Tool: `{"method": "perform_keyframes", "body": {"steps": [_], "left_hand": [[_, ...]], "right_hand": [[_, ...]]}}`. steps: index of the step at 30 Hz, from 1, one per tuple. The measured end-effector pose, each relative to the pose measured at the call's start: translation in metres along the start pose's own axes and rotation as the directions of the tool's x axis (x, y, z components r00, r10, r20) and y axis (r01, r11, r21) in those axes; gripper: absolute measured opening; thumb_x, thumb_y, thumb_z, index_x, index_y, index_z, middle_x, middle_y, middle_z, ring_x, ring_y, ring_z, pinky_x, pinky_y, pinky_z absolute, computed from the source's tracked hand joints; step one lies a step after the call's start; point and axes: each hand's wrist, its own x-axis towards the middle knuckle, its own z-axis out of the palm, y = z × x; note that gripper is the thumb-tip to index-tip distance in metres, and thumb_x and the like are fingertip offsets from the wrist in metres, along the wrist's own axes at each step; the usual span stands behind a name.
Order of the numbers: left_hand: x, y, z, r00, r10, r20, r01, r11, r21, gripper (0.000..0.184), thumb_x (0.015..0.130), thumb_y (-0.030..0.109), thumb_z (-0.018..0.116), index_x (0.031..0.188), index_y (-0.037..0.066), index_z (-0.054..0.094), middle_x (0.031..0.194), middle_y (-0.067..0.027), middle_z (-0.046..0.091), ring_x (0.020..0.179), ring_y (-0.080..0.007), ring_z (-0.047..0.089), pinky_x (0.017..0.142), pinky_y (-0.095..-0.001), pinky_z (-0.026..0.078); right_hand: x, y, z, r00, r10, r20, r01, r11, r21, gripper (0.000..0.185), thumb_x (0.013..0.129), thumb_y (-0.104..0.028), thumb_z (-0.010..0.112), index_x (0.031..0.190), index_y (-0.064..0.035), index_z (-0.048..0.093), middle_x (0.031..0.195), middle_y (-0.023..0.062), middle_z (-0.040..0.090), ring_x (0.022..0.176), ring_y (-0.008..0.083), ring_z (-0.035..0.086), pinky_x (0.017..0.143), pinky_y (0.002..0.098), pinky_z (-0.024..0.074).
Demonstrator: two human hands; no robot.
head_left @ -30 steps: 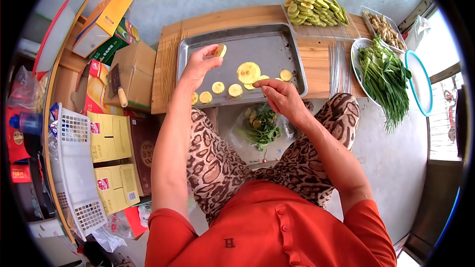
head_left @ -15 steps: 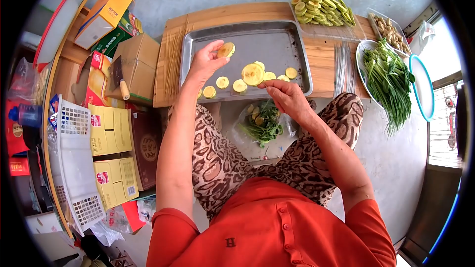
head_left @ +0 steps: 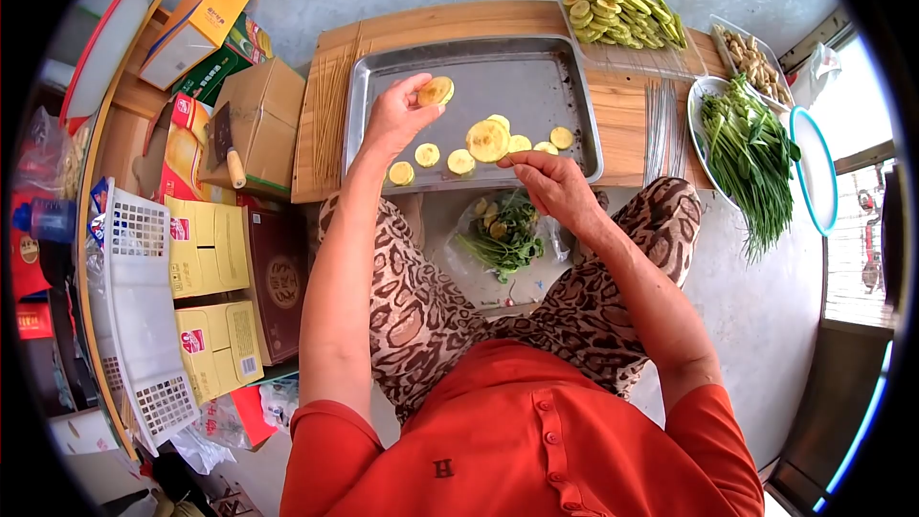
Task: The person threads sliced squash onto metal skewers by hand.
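Observation:
My left hand [head_left: 397,120] is closed on round yellow-green zucchini slices [head_left: 437,91], held above the left part of the metal tray [head_left: 498,53]. Over the tray's front edge, the fingers of my right hand [head_left: 548,187] pinch what looks like a thin skewer, barely visible. At its end is a larger zucchini slice [head_left: 488,141], raised toward me. Several loose slices [head_left: 460,162] lie along the near side of the tray, partly behind the raised one.
Bamboo skewers [head_left: 332,105] lie left of the tray, metal skewers [head_left: 662,129] right. Beyond stand a container of zucchini slices [head_left: 627,14], a tray of pale pieces [head_left: 751,57] and a bowl of greens [head_left: 747,148]. Boxes [head_left: 254,129] and a cleaver [head_left: 228,146] are at left.
Both hands hold nearly the same positions and the same things. The whole view has shifted very slightly; the loose slices stay in place on the tray.

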Motion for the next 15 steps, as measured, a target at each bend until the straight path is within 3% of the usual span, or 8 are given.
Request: {"method": "perform_keyframes", "body": {"steps": [15], "left_hand": [[0.0043, -0.0106, -0.0003, 0.998, 0.054, -0.025, -0.052, 0.996, 0.075, 0.053, 0.071, 0.009, 0.075, 0.119, -0.003, 0.055, 0.113, -0.0114, 0.057, 0.097, -0.0179, 0.061, 0.08, -0.0269, 0.052]], "right_hand": [[0.0022, 0.0023, -0.0003, 1.0, 0.004, 0.001, -0.004, 0.998, -0.062, 0.025, 0.097, -0.016, 0.046, 0.11, -0.0038, 0.063, 0.053, -0.006, 0.042, 0.046, 0.0028, 0.036, 0.044, 0.0205, 0.0308]]}}
